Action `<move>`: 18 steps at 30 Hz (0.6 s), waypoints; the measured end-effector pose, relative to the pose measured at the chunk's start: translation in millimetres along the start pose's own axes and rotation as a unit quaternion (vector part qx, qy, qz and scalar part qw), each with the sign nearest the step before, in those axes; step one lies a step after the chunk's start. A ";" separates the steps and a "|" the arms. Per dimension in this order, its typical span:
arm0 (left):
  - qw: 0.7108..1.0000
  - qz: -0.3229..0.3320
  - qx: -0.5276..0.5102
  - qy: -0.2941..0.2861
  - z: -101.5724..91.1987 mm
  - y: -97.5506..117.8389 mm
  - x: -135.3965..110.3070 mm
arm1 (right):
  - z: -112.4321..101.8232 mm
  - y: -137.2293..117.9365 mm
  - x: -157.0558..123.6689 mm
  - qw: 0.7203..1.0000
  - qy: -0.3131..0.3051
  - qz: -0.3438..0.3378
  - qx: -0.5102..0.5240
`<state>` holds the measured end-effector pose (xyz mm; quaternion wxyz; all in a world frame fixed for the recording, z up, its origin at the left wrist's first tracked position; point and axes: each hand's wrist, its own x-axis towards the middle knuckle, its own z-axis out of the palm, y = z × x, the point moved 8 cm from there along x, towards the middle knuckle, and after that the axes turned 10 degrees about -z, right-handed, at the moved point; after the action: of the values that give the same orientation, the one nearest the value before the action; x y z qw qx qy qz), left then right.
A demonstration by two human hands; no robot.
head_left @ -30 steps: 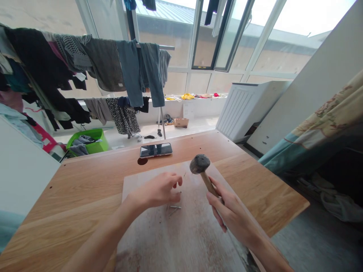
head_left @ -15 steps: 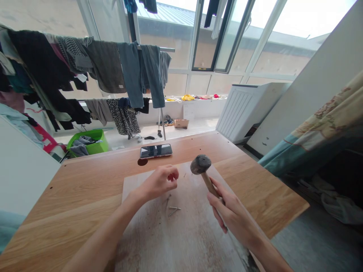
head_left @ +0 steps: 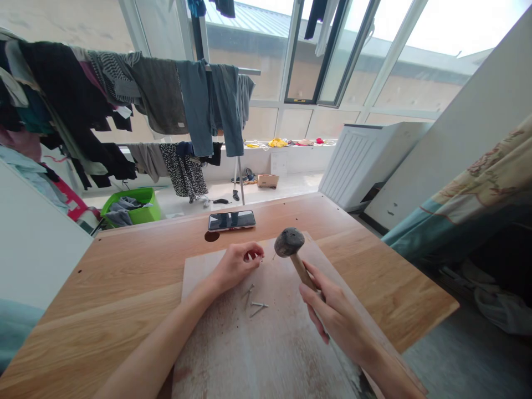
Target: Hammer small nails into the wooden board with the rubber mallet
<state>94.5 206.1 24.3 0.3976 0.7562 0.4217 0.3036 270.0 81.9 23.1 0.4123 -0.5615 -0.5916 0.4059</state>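
My right hand [head_left: 332, 305] is wrapped round the wooden handle of a hammer [head_left: 290, 243] with a dark, rounded head, raised over the far part of a worn whitish board [head_left: 233, 354]. Left of the hammer head, my left hand [head_left: 241, 265] is closed in a pinch above the board; a thin nail tip seems to show at its fingertips. Between the hand and the hammer head, a small nail [head_left: 274, 256] stands up from the board. Several loose nails [head_left: 259, 305] lie on the board nearer to me. The hammer head hides part of the board behind it.
The board lies on a wooden table [head_left: 108, 299]. Beyond it, a phone [head_left: 231, 220] lies beside a dark round hole [head_left: 211, 236]. A green basket [head_left: 145, 213] and a rack of hanging clothes [head_left: 162, 100] stand behind, left. A white cabinet [head_left: 353, 160] is at the back right.
My left fingertips have moved slightly right and drawn together in a pinch near the standing nail. The hammer head has shifted slightly left. The whole view has swung a little.
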 end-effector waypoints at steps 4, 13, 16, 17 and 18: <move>1.000 -0.004 0.001 -0.004 3.4 -2.8 -0.3 | 2.4 0.3 1.5 1.000 -0.005 0.001 -0.002; 0.999 -0.025 -0.020 0.004 4.8 -12.4 1.7 | 12.4 -2.6 2.0 1.000 -0.009 0.000 0.000; 0.999 -0.028 -0.023 0.007 4.9 -15.7 3.3 | 17.0 -5.9 2.0 1.000 -0.017 -0.001 -0.014; 0.999 -0.027 -0.023 0.008 5.0 -15.8 3.6 | 18.7 -7.4 2.1 1.000 -0.021 -0.001 -0.017; 0.999 -0.027 -0.023 0.008 5.0 -15.5 4.0 | 20.3 -9.1 2.2 1.000 -0.024 -0.002 -0.018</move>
<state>94.2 212.9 9.0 0.4192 0.7330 0.4379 0.3086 247.7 83.3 25.0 0.3887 -0.5573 -0.6099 0.4079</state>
